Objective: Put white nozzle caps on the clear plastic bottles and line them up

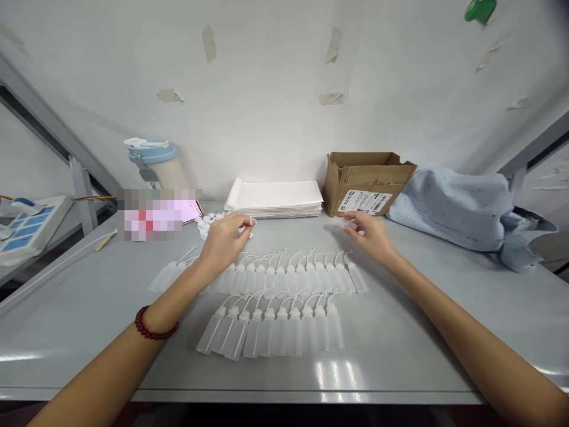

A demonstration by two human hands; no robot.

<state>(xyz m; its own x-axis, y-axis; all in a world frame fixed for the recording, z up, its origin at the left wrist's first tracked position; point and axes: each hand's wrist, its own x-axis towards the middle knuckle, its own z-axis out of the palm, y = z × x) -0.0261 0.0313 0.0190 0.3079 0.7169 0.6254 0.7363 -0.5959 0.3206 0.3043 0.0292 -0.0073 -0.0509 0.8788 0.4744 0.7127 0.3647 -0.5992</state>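
My left hand [226,240], with a dark red bead bracelet at the wrist, pinches a small white piece [253,221]. It is over a pile of small white pieces [205,225], partly covering them. Over the table before the cardboard box, my right hand [368,235] has its thumb and fingers curled around something small and translucent [349,224], too unclear to name. Between my forearms lie two rows of translucent plastic squeeze bottles with thin bent tips, a back row [291,280] and a front row [281,335]. My left forearm hides part of the back row.
A stack of white envelopes [275,198] and an open cardboard box [371,184] stand against the wall. Light blue cloth [448,207] lies at right. A large cup with a blue lid [153,160] and a lit phone [191,210] are at left, near a power strip [33,228].
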